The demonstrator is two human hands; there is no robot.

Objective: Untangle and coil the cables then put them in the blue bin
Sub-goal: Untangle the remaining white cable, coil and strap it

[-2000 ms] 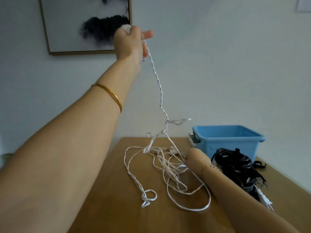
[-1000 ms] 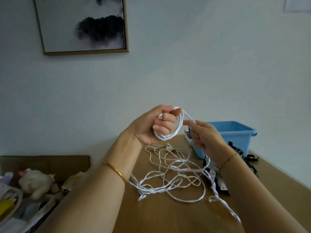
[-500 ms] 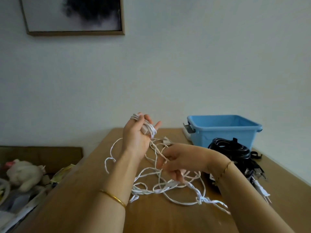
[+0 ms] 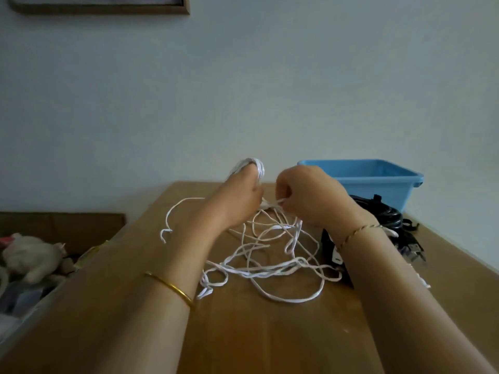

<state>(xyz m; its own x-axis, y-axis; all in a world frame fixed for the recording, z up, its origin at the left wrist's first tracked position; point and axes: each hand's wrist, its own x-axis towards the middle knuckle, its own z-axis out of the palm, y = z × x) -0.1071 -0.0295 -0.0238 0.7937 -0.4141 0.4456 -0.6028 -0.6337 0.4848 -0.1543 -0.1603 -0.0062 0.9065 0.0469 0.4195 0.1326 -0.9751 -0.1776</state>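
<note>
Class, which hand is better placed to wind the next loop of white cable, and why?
Right. The right hand pinches a loose strand of the white cable; the left hand is occupied, with the coil wound round its fingers.

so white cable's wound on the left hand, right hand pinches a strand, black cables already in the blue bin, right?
Not the last bit. The head view shows the black cables on the table next to the blue bin, not in it. The white cable is wound on the left hand and the right hand pinches a strand, as you said.
</note>
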